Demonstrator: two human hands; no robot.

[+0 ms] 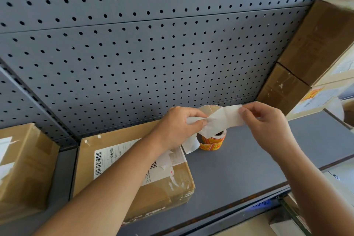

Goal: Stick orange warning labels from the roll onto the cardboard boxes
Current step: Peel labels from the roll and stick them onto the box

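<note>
Label peeling is the step in hand, as I read it. Both hands are raised over the grey shelf [249,159], stretching a strip of white backing paper [222,119] between them. Left hand [176,126]: thumb and fingers pinched shut on the left end of the strip. Right hand [268,122]: fingertips pinched on the right end. The strip's printed side faces away from me; I cannot tell whether a label is already lifting off it.

Label roll [211,142] stands on end on the shelf directly below the hands, orange outer wrap visible, a loose tail of backing hanging down its left side. Nearest cardboard box [134,178] lies flat just left of the roll, under my left forearm, carrying a white barcode shipping label [107,161]. No orange label visible on its top face. More boxes stacked at right [316,44]; the lower one there already shows an orange sticker [312,95].

Next move, my judgement: separate one label from the backing, keep its adhesive off the fingers, carry it to a bare patch of the near box, press flat.
</note>
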